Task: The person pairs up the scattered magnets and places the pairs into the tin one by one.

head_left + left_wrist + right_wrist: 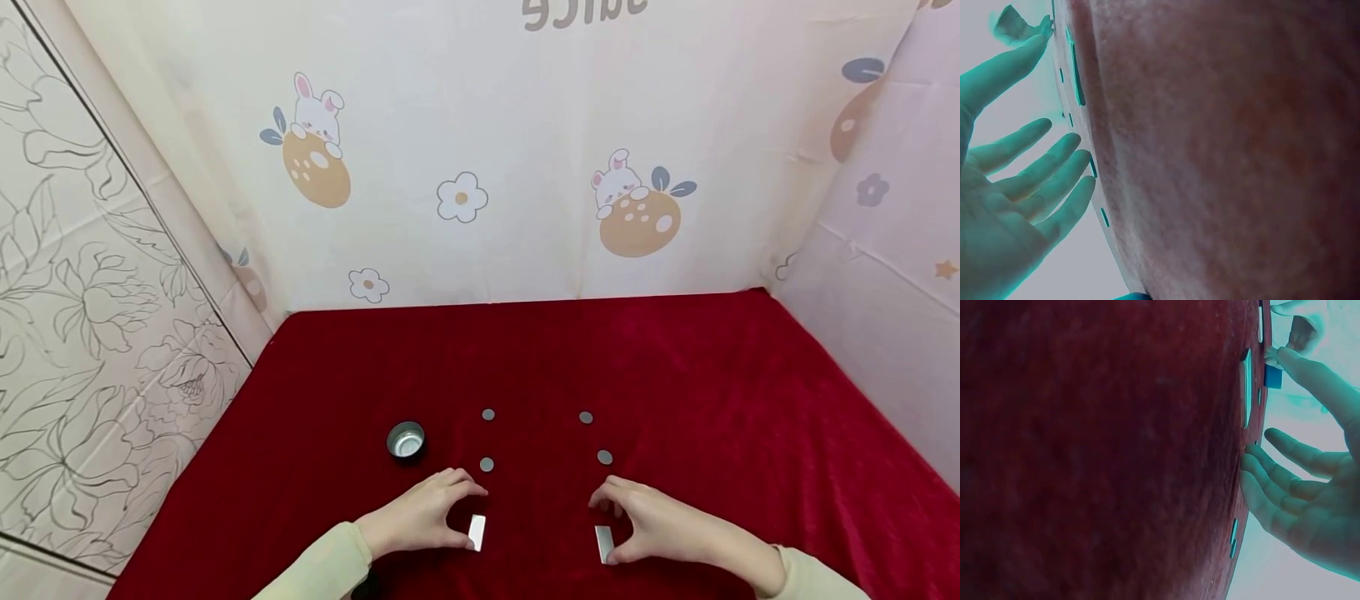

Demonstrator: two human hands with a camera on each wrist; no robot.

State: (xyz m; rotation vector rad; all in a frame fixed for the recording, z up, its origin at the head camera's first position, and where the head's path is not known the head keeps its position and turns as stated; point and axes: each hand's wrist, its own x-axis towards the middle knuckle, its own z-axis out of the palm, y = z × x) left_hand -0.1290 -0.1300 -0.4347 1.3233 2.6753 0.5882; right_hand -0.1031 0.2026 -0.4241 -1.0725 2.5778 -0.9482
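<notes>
Two small silver rectangular plates lie on the red cloth in the head view, the left plate (477, 532) and the right plate (603, 543). My left hand (426, 514) arches beside the left plate, its thumb tip at the near end. Mirroring it, my right hand (656, 518) has its thumb at the near end of the right plate. Fingers of the left hand (1029, 187) are spread and gently bent in the left wrist view, away from its plate (1076, 74). The right wrist view shows the right hand (1310, 500) similarly loose, near its plate (1247, 390). Neither hand grips anything.
Several flat grey discs lie beyond the hands, among them a left disc (487, 464) and a right disc (604, 457). A small round metal tin (406, 440) stands left of them. Patterned curtains (525, 167) hang behind the red-covered table (720, 375).
</notes>
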